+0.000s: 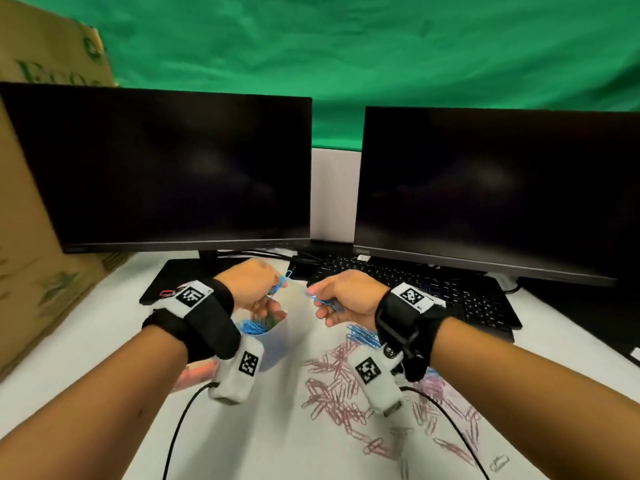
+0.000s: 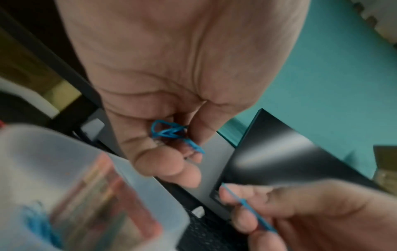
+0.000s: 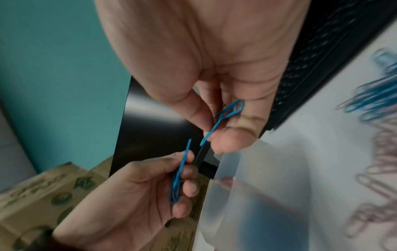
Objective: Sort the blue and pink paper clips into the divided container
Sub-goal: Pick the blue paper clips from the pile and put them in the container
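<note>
Pink wire paper clips (image 1: 341, 386) lie scattered on the white surface (image 1: 277, 438) nearest the person, below and behind the right wrist, with a small cluster of loose blue wire paper clips (image 1: 360, 336) just under that wrist. Above them both hands are raised and nearly meet. The left hand (image 1: 251, 284) pinches a small bunch of blue clips (image 2: 169, 132) between thumb and curled fingers; the right hand (image 1: 346, 296) pinches one or two blue clips (image 3: 227, 113) the same way, their long axis pointing across towards the left hand (the two bunches look apart, not linked, in the right wrist view). The translucent plastic divided container (image 1: 273, 341) stands directly below the left hand, to the left of the right one, so the left hand is much the nearer. Its one visible compartment already holds a heap of blue clips (image 1: 254, 327); the other side is too blurred to judge. The drop, I would judge, is straight down for the left hand and a short reach leftwards for the right. Beyond the hands sit a black keyboard (image 1: 433, 282) and two dark monitors (image 1: 173, 168).
</note>
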`<state>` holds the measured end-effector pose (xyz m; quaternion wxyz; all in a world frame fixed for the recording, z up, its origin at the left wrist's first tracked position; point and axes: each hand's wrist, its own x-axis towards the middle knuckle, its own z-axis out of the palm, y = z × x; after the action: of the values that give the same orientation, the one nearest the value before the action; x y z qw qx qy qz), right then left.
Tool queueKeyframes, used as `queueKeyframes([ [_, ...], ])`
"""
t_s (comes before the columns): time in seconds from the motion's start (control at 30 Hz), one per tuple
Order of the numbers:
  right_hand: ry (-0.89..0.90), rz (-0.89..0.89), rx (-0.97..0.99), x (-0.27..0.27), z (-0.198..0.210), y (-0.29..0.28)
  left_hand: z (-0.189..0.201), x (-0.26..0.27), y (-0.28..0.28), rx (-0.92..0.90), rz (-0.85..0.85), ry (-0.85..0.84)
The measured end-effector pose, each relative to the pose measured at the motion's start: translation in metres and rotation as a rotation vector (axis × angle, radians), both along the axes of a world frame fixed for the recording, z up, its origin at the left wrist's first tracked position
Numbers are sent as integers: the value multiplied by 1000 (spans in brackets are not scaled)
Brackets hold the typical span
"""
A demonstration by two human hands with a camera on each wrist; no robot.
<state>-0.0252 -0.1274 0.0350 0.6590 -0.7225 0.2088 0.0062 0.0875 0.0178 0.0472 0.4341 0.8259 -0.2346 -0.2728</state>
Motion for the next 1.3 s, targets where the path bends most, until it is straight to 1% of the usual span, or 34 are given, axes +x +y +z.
queueKeyframes([
  [0.1, 41, 68, -144, 26, 6, 23, -2, 13, 15, 235, -28, -141],
  [0.23, 117, 135, -366, 53, 8, 42, -6, 17, 20, 478, -50, -299],
  [0.3, 165, 190, -485, 61, 7, 48, -6, 17, 19, 546, -64, -376],
  [0.37, 162, 201, -585, 66, 7, 52, -5, 17, 17, 584, -66, -426],
  [0.5, 151, 212, -655, 71, 4, 56, -6, 18, 14, 626, -91, -427],
  [0.67, 155, 253, -718, 77, 4, 58, -6, 18, 14, 614, -89, -440],
  [0.73, 151, 250, -717, 77, 5, 54, -4, 16, 13, 598, -77, -472],
  [0.83, 94, 198, -715, 69, 6, 42, -1, 10, 7, 580, -82, -570],
  [0.9, 61, 169, -693, 57, 7, 29, 0, 5, -1, 552, -107, -634],
  [1.0, 67, 121, -690, 31, 6, 4, -2, -10, -17, 477, -152, -668],
  [1.1, 143, 77, -732, -1, -6, -30, -9, -30, -39, 413, -238, -660],
  [1.23, 253, 45, -790, -43, -20, -66, -24, -51, -62, 433, -345, -659],
  [1.3, 305, 39, -850, -65, -27, -79, -33, -61, -74, 449, -394, -667],
])
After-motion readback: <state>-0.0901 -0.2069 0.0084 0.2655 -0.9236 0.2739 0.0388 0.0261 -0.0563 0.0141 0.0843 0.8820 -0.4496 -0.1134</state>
